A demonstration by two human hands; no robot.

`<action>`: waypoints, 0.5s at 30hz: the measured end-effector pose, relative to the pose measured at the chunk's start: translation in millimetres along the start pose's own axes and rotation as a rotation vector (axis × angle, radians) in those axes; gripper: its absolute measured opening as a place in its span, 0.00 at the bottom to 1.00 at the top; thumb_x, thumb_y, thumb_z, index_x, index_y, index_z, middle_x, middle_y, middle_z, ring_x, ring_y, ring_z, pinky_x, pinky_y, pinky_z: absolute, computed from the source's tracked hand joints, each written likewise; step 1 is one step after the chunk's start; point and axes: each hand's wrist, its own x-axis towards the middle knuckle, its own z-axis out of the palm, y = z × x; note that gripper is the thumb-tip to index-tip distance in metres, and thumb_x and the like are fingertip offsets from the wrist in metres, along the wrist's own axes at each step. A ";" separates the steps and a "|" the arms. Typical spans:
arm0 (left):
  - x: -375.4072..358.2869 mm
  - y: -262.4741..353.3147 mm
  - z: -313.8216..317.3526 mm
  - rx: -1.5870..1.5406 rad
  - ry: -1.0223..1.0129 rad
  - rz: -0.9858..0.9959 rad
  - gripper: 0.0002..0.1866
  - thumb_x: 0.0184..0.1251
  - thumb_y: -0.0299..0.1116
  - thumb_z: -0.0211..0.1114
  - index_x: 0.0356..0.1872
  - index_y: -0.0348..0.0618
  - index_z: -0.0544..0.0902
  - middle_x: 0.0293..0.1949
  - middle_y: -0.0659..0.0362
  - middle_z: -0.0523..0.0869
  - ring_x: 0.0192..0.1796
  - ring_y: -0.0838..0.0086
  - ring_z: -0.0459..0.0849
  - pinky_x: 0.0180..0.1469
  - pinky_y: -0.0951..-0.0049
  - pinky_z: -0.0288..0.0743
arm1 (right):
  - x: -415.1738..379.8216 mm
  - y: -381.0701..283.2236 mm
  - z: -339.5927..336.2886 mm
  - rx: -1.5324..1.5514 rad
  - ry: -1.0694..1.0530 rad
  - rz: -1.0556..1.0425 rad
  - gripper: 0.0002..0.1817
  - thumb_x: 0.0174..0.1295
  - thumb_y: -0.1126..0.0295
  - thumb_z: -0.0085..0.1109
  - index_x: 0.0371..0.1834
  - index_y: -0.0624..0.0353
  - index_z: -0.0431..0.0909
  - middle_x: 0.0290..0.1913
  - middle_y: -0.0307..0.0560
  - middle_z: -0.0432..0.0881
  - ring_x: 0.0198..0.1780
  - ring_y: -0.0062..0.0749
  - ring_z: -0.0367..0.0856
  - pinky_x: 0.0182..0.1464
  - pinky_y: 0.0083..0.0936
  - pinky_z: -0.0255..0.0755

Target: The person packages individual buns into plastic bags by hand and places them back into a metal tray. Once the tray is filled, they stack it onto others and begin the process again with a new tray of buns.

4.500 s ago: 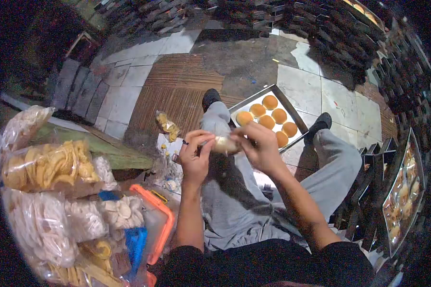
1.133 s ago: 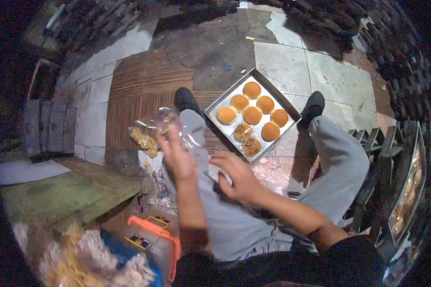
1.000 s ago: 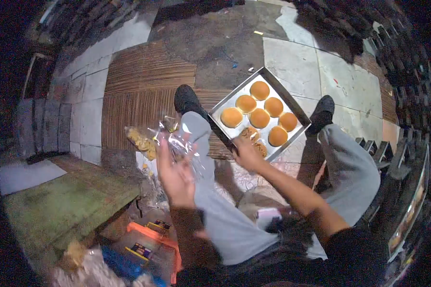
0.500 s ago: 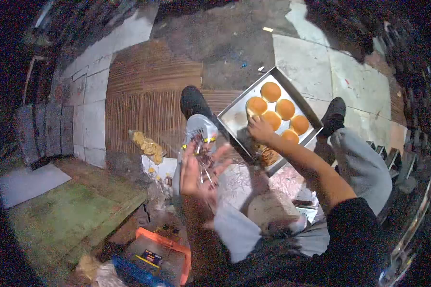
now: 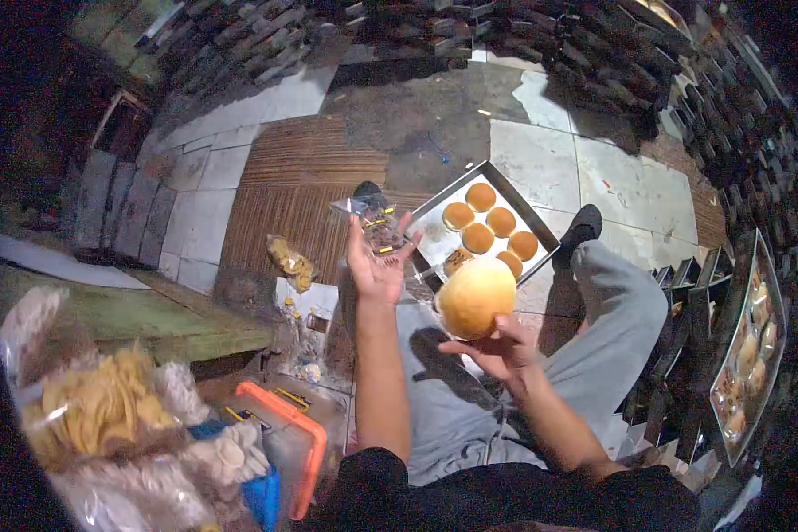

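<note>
My right hand [image 5: 501, 355] holds a round golden bun [image 5: 477, 300] raised close to the camera, thumb on its right side. My left hand [image 5: 383, 266] is turned up with fingers apart, and a clear plastic bag [image 5: 379, 217] with dark and yellow print lies on the fingers. Its exact hold on the bag is hard to make out. Beyond the hands, a square metal tray [image 5: 534, 199] rests on the floor with several round buns [image 5: 500, 222] in it. A piece with a dark-streaked top [image 5: 457, 260] sits at the tray's near side, partly hidden by the raised bun.
On the left stand an orange-rimmed container [image 5: 315, 426] and bags of yellowish pieces [image 5: 106, 399], beside a green board [image 5: 151, 317]. A small bag [image 5: 291, 262] lies on the floor. At right, a tray of wrapped buns [image 5: 747, 363] leans near stacked metal trays [image 5: 705, 288].
My right hand has left the tray and come up toward me with a bun. My left hand keeps the bag, fingers still spread. The view has shifted, showing more at both sides.
</note>
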 end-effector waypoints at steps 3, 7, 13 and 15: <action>-12.6 1.7 -6.3 -0.041 -0.018 -0.018 0.27 0.78 0.59 0.55 0.60 0.46 0.76 0.56 0.50 0.84 0.60 0.48 0.83 0.57 0.35 0.81 | 18.3 -21.3 33.2 -0.857 -0.062 -0.199 0.36 0.58 0.67 0.70 0.72 0.56 0.69 0.62 0.49 0.82 0.62 0.50 0.82 0.66 0.40 0.75; -26.3 -1.0 -4.8 -0.137 -0.142 -0.085 0.32 0.78 0.63 0.51 0.64 0.44 0.75 0.63 0.46 0.79 0.68 0.46 0.77 0.66 0.32 0.74 | 16.7 -3.3 58.3 -1.791 -0.174 -0.752 0.28 0.59 0.77 0.65 0.67 0.60 0.76 0.66 0.54 0.79 0.68 0.50 0.79 0.66 0.41 0.74; -48.9 -64.8 6.9 0.133 0.145 0.118 0.34 0.83 0.56 0.40 0.63 0.32 0.77 0.58 0.45 0.85 0.59 0.53 0.85 0.68 0.56 0.76 | 27.5 -5.6 47.8 -1.978 -0.150 -0.790 0.33 0.59 0.81 0.63 0.72 0.58 0.73 0.73 0.57 0.72 0.77 0.54 0.67 0.75 0.46 0.64; -37.3 -65.5 -25.0 -0.023 0.003 0.051 0.32 0.83 0.54 0.39 0.63 0.33 0.77 0.59 0.45 0.85 0.59 0.54 0.85 0.67 0.56 0.76 | 25.6 -5.0 48.8 -1.959 -0.226 -0.680 0.34 0.58 0.82 0.62 0.72 0.58 0.72 0.74 0.58 0.71 0.77 0.54 0.66 0.76 0.46 0.64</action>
